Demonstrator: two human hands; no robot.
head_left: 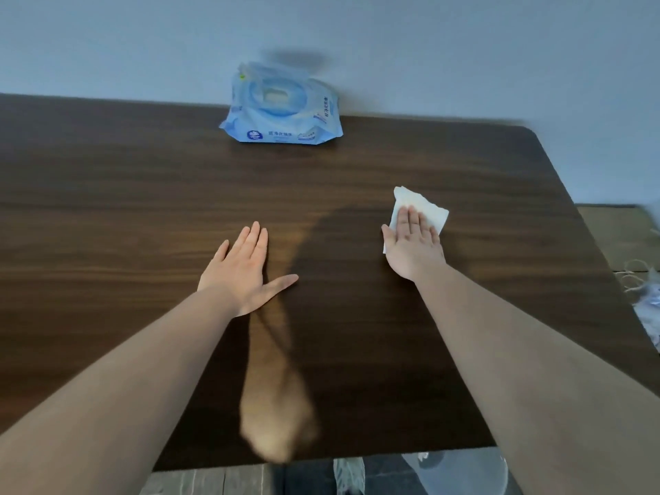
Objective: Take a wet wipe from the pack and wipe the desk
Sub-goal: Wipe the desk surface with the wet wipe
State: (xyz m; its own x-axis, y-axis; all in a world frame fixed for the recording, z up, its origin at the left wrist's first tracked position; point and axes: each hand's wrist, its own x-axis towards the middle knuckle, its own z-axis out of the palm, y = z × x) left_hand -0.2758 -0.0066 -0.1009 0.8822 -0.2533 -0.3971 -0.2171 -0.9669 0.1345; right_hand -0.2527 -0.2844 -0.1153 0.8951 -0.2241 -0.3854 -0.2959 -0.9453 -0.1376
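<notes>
A dark wooden desk (pixel 143 194) fills most of the view. At its far edge, against the wall, stands a light blue pack of wet wipes (pixel 282 108) with its lid facing me. A white wet wipe (pixel 425 205) lies spread on the desk to the right. My right hand (pixel 412 244) presses flat on the wipe, fingers together, covering its near part. My left hand (pixel 246 266) rests palm down on the bare wood near the middle, fingers extended and thumb spread, holding nothing.
A pale wall (pixel 464 48) rises behind the desk. The desk's right rounded corner (pixel 528 132) and right edge border a floor with crumpled plastic and cord (pixel 643 291). Below the near edge, floor and clear plastic (pixel 421 473) show.
</notes>
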